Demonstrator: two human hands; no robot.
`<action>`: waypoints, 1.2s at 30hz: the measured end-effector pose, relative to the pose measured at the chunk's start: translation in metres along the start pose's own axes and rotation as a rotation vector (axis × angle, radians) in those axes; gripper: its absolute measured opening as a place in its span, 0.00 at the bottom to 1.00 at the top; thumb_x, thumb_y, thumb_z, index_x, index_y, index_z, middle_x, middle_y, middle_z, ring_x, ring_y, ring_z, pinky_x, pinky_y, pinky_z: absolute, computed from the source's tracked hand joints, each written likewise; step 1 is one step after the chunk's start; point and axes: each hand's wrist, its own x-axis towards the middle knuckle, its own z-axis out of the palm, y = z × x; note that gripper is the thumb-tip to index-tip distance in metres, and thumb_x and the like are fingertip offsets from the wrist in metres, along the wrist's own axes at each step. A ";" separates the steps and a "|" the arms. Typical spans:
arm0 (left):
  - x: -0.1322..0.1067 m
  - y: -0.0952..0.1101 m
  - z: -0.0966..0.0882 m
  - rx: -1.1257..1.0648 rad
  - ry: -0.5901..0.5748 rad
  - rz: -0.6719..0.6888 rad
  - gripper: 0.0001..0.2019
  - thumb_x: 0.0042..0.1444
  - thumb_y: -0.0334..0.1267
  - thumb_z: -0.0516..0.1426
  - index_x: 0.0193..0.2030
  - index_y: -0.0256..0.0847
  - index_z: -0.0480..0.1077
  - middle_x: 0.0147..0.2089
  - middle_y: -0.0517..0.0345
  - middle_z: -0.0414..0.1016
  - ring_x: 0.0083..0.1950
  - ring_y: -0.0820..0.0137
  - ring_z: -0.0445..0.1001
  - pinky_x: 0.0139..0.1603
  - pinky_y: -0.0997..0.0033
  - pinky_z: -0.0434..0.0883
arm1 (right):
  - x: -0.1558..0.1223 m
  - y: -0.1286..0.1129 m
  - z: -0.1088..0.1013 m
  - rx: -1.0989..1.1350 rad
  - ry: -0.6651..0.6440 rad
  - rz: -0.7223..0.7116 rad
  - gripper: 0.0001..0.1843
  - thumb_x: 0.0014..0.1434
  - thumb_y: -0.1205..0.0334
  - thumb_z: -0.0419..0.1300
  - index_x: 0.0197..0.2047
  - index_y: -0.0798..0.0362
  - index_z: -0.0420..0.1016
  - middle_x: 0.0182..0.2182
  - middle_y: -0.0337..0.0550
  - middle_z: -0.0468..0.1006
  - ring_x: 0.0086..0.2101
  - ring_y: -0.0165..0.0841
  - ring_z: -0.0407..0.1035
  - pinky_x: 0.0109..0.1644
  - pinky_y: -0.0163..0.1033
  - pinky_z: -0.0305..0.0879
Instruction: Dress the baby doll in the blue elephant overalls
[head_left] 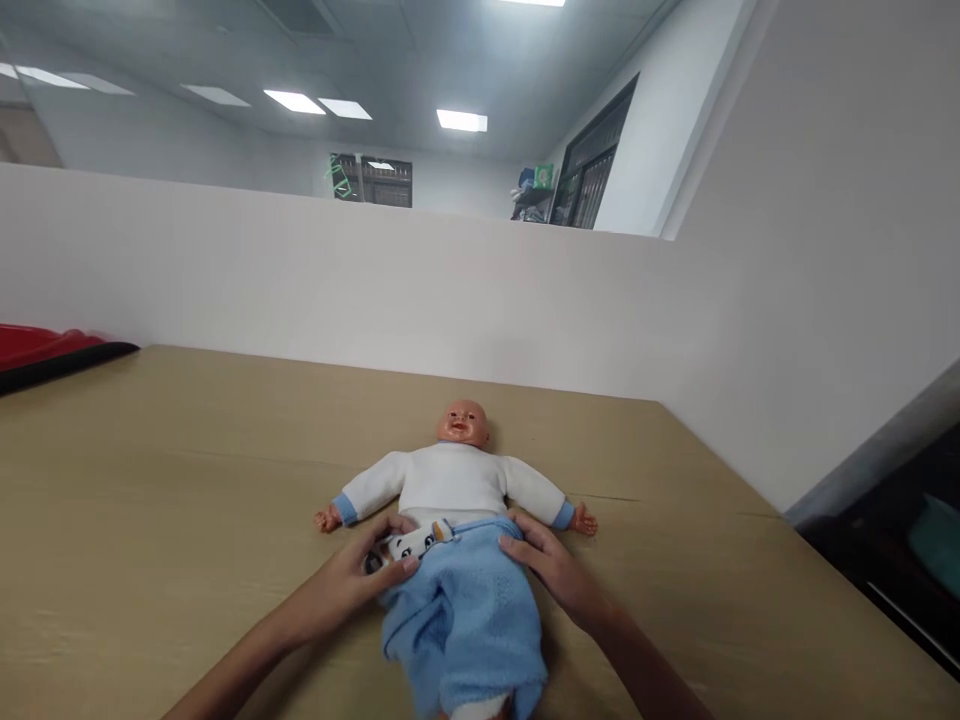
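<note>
A baby doll (463,424) lies on its back on the wooden table, arms spread out to both sides. It wears a white top (454,478) with blue cuffs and light blue pants (480,600). My left hand (375,565) grips the waistband at the doll's hip, where a white patch with a cartoon face (416,541) shows. On the other side, my right hand (544,560) pinches the waistband between thumb and fingers. The pants are bunched, and a bit of white shows at the lower edge of the picture.
The wooden table (187,480) meets a low white wall (337,280) at the back. A red object with a black edge (45,350) is at the far left. Dark items (900,520) stand beyond the table's right edge.
</note>
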 end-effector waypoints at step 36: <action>0.047 -0.015 -0.010 0.290 0.195 0.195 0.22 0.69 0.58 0.54 0.58 0.44 0.71 0.61 0.48 0.73 0.65 0.51 0.68 0.71 0.57 0.62 | 0.059 0.007 0.004 -0.397 0.029 -0.263 0.16 0.70 0.43 0.54 0.41 0.47 0.63 0.37 0.39 0.74 0.39 0.40 0.70 0.52 0.45 0.69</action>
